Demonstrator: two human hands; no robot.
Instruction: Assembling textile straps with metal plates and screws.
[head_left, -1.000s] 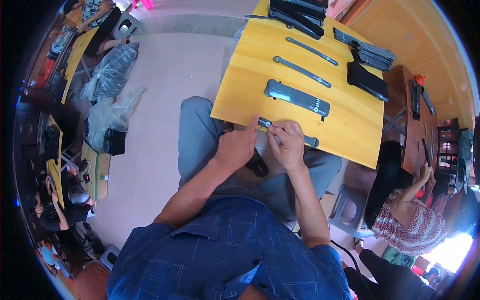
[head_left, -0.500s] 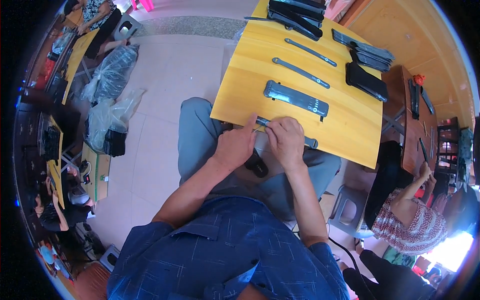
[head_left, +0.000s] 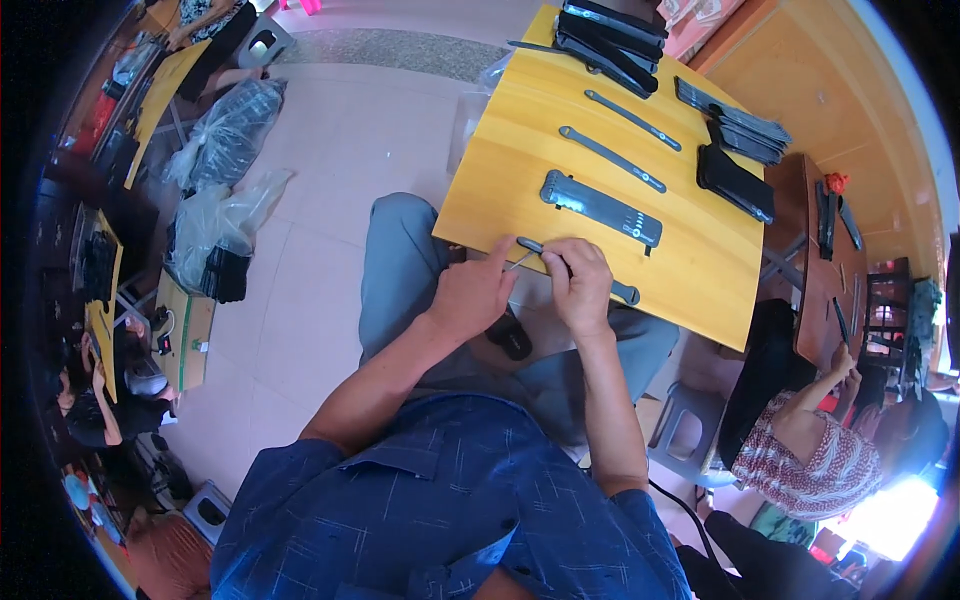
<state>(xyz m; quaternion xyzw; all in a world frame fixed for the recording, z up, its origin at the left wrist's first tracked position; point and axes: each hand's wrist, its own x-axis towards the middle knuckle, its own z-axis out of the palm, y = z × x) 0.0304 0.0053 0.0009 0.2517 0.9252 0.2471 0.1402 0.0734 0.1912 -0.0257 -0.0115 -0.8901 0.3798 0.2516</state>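
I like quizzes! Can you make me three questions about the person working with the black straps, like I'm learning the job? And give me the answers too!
1. True or false: the wide panel lies closer to the table's near edge than the two thin straps laid out separately.

2. What colour is the tabletop?
A) pink
B) yellow
C) black

3. Which of the worker's hands is closer to the rounded right-hand end of the near strap?

Key:
1. True.
2. B, yellow.
3. The right hand.
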